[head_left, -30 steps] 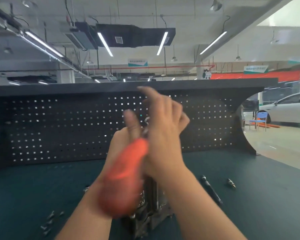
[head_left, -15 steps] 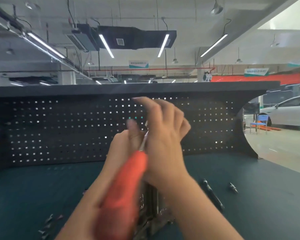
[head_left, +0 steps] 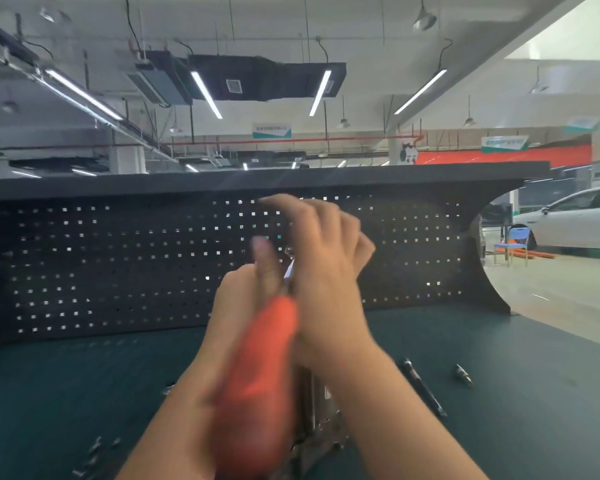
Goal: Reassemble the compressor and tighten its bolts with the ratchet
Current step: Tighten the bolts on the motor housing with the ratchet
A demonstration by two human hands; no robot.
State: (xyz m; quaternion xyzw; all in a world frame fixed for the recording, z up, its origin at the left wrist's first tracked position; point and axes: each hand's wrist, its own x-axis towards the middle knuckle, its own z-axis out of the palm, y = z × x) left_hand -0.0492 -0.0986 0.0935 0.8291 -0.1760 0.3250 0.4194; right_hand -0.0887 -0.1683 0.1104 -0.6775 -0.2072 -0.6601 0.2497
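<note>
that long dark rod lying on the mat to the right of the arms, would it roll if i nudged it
Probably yes: the dark rod looks slim and round and lies flat on the green mat, so a sideways nudge would likely roll it. It seems rigid, probably metal. It is blurred, so flats cannot be ruled out.

You've got a dark teal bench top (head_left: pixel 84 393) backed by a black perforated metal pegboard panel (head_left: pixel 118 265) with a flat shelf along its top. On the mat to your right lies a slim dark metal extension bar (head_left: pixel 424 388), and just beyond it a short silver bit (head_left: pixel 463 375). Small loose metal pieces (head_left: pixel 96 452) sit near the left front edge. Past the panel's right end you see a blue chair (head_left: pixel 511 242) and a white car (head_left: pixel 575 220). Long strip ceiling lights (head_left: pixel 207 95) overhead.
</note>
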